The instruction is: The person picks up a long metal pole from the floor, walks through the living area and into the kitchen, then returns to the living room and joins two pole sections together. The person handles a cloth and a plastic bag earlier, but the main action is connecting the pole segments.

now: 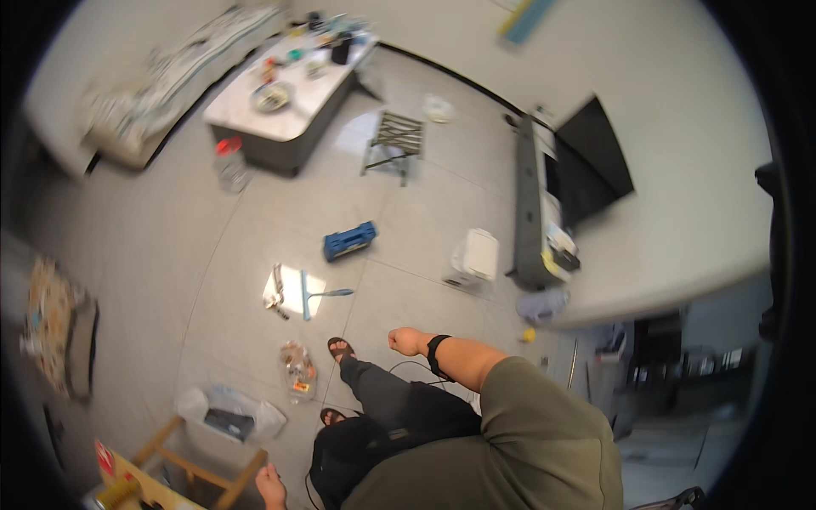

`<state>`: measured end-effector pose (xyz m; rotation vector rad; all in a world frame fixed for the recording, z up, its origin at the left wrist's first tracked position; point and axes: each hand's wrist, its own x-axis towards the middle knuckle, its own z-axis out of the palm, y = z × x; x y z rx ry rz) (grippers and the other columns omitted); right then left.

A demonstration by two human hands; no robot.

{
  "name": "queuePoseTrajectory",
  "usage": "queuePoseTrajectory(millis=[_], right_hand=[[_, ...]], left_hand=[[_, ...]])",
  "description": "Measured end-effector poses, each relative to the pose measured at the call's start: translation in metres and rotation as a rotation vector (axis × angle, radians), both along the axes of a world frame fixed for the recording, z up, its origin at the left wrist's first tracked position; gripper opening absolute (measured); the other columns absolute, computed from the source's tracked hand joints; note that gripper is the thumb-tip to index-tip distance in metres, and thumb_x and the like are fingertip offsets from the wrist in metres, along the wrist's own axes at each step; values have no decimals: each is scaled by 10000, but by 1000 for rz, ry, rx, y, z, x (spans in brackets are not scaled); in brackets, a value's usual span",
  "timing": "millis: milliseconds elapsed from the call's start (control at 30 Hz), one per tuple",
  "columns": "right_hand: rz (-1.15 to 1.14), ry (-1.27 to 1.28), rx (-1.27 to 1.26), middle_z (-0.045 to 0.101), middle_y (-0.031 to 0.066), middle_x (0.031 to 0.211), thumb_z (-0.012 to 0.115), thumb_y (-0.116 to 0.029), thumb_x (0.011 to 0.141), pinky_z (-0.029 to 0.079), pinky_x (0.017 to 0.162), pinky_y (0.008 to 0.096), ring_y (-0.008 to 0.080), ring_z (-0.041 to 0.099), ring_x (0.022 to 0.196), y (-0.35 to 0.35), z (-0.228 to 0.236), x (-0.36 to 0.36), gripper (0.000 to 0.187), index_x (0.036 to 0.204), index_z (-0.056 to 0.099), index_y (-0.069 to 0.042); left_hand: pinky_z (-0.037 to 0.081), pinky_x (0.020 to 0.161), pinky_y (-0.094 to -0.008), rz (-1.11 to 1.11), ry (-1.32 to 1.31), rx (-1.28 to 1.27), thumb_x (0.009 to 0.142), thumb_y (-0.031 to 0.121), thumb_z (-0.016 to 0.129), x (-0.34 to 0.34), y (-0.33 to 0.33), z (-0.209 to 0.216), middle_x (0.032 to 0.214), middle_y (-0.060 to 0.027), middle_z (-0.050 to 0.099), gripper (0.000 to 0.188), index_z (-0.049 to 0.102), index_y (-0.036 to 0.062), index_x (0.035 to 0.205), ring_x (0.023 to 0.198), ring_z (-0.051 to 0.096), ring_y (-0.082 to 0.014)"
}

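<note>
Head view: the right arm bends at the elbow out of a green sleeve (pixel 552 416), forearm angled forward and leftward, with a black band (pixel 436 357) at the wrist. The right hand (pixel 408 341) hangs above the floor, fingers curled into a fist; whether anything is inside cannot be told. The squeegee (pixel 307 295) lies on the floor ahead and to its left, apart from it. The left hand (pixel 271 487) is low, just beside the wooden frame (pixel 241 482); its fingers are partly bent. Contact and grip there cannot be determined.
</note>
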<state>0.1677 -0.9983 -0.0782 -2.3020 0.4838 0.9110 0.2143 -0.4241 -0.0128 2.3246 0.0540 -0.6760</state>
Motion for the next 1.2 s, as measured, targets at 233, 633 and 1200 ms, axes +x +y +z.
queuePoseTrajectory(millis=[233, 633, 1200], right_hand=[[-501, -12, -54, 634, 192, 969, 494, -305, 891, 450, 793, 477, 388, 569, 916, 30, 88, -208, 339, 956, 606, 9], [-743, 134, -39, 651, 203, 930, 585, -304, 831, 479, 781, 465, 397, 594, 886, 193, 64, -489, 354, 948, 679, 16], [-1623, 17, 60, 674, 96, 768, 624, -302, 800, 489, 667, 374, 238, 631, 701, 134, 51, -662, 282, 841, 680, -29]], left_hand=[[389, 552, -315, -405, 113, -243, 922, 157, 479, 21, -38, -7, 634, -71, 507, 237, 508, 18, 733, 582, 469, -161], [480, 614, -290, -816, 242, 190, 802, 90, 562, 14, -115, 5, 707, -62, 617, 73, 583, 22, 813, 641, 586, -158], [512, 764, -381, -1391, -47, 271, 739, 246, 645, -97, -498, 52, 858, -164, 682, 281, 676, 25, 910, 837, 655, -317]])
